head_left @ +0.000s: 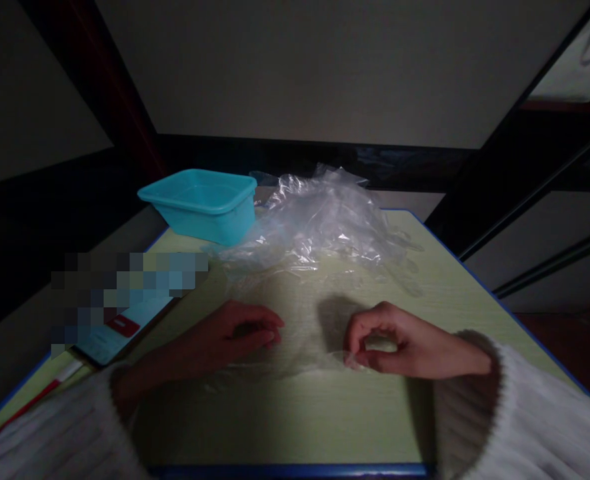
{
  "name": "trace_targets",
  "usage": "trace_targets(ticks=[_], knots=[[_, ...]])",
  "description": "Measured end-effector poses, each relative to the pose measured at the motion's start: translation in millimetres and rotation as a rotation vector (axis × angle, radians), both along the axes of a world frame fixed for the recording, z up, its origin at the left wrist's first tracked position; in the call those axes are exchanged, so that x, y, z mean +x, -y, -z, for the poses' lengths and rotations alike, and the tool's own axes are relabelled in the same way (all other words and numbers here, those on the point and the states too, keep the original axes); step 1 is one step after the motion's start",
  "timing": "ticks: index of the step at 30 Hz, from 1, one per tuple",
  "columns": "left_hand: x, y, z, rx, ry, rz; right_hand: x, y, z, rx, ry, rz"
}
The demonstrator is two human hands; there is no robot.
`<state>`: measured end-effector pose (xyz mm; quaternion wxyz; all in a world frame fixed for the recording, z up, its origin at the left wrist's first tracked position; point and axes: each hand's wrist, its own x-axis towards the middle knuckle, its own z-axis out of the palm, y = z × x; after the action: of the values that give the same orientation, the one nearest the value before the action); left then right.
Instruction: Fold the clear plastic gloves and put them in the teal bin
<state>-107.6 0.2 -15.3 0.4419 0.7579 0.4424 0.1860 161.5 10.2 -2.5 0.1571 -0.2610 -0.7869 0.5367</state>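
Observation:
My right hand [387, 340] pinches the edge of a thin clear plastic glove [307, 363] between thumb and fingertips, just above the table. The glove stretches left across the tabletop, faint and hard to outline. My left hand [247, 330] hovers over its left part, fingers curled in towards the thumb; whether any plastic is between them I cannot make out. Beyond both hands lies a crumpled heap of clear disposable plastic gloves [325, 220], with finger shapes showing along its right edge.
A turquoise plastic basin [235, 223] stands at the far left of the pale yellow-green table [295, 427], which has blue edging. A phone [125, 327] with a lit, partly blurred screen lies at left, near a red-and-white stick-like object [49, 390]. Behind rises a pale panel [315, 73].

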Motion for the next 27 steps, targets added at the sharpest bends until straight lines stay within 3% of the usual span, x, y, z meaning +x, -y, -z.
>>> trace_targets(ticks=[5,15,21,24,27], knots=[[-0.9,-2.2,0.9,0.008,0.001,0.038,0.7,-9.0,10.7,-0.147,-0.060,0.183],[-2.8,1.4,4.7,-0.170,0.202,0.006,-0.5,-15.3,17.1,-0.134,-0.017,0.305],[-4.8,-2.5,12.4,-0.149,0.205,0.031,-1.6,-15.5,22.9,-0.117,-0.018,0.304],[-4.1,-2.9,12.8,-0.112,0.159,0.051,-1.5,-13.3,22.4,0.086,0.046,0.338],[-2.2,0.4,9.8,0.060,0.076,0.046,-0.9,-7.4,16.1,0.542,0.175,0.407]])
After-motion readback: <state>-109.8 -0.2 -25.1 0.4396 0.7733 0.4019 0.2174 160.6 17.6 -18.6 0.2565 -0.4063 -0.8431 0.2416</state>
